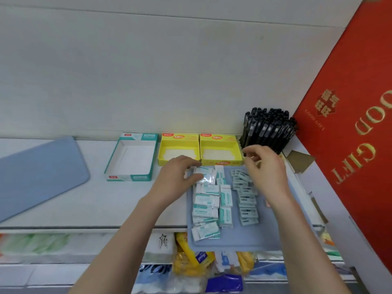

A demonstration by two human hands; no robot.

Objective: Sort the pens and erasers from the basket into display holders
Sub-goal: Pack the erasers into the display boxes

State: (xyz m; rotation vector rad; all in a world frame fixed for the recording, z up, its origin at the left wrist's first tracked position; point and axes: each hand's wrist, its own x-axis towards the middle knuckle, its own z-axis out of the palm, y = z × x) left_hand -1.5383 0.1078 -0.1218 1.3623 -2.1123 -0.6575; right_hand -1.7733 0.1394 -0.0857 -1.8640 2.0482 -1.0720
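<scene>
On the white counter (63, 198), an empty teal-and-white cardboard display box (131, 160) stood left of two yellow cardboard display boxes (180, 143). The left grip (178, 172) clasped a white-and-teal wrapped eraser (206, 177) at the far corner of the pale blue plastic tray (244, 238). The right grip (265, 166) hovered, fingers curled, before upright black pens (267, 128); whether it held anything, I couldn't tell.

Head camera looks steeply down, near shelf (106, 200).

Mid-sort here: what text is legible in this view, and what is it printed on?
"GOOD GIFT": small gold print on the red box.
"OOD GIFT": large gold letters, same box, cut off by the frame.
Too blurred to read: yellow boxes, teal box, erasers, emblem.
</scene>
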